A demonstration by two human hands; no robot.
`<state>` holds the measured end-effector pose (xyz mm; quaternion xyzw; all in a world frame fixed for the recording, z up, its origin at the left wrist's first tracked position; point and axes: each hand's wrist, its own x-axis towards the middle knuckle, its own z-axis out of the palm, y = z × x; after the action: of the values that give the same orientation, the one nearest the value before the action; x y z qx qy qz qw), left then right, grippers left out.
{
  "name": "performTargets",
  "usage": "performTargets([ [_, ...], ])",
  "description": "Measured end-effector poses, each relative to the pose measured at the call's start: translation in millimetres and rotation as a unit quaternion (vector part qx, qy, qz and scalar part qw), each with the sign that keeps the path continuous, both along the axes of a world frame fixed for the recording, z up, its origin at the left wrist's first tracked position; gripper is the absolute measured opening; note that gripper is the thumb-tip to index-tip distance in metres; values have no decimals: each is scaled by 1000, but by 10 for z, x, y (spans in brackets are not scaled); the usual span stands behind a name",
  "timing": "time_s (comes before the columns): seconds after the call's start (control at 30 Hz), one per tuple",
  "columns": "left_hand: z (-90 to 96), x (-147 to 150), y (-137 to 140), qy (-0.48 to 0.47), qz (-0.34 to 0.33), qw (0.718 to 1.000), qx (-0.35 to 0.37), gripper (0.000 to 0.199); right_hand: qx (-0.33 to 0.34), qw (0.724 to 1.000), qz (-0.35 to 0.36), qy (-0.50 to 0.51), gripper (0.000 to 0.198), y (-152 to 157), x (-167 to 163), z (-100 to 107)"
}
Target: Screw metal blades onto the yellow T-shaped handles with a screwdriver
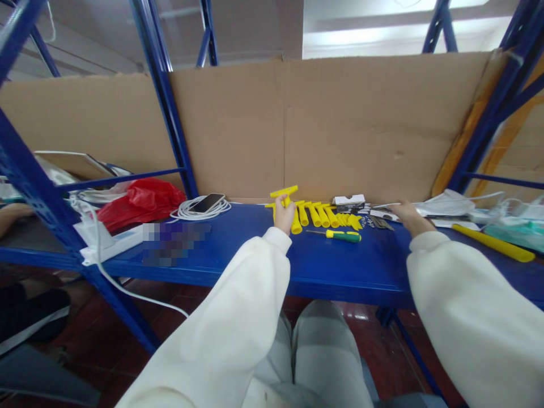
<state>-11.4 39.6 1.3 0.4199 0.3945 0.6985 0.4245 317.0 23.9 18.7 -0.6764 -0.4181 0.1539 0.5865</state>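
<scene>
My left hand is closed around the handle of a yellow T-shaped plastic tool, its crossbar raised above the fingers. Just right of it, several similar yellow handles lie in a row on the blue shelf. Smaller yellow pieces are heaped beside them. In front lies a screwdriver with a green and yellow handle. My right hand reaches over flat, pale and metallic items at the back right; its fingertips are too blurred to show whether they grip anything. Near it are small dark metal parts.
A black-and-white box stands against the cardboard wall. To the left are a phone on a coiled white cable and a red bag. A yellow bar lies right. Another person's arm shows far left.
</scene>
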Motion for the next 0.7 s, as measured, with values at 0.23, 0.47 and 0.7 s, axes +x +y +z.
performTargets([
  [0.23, 19, 12, -83, 53, -68, 996, -29, 68, 19, 997, 44, 67, 15, -8, -649, 191],
  [0.47, 14, -49, -101, 57, -129, 989, -53, 30, -90, 885, 392, -233, 16, -169, -1183, 31],
  [0.7, 63, -96, -163, 34, -219, 968, -120, 12, -114, 824, 398, -388, 14, -140, -1083, -133],
])
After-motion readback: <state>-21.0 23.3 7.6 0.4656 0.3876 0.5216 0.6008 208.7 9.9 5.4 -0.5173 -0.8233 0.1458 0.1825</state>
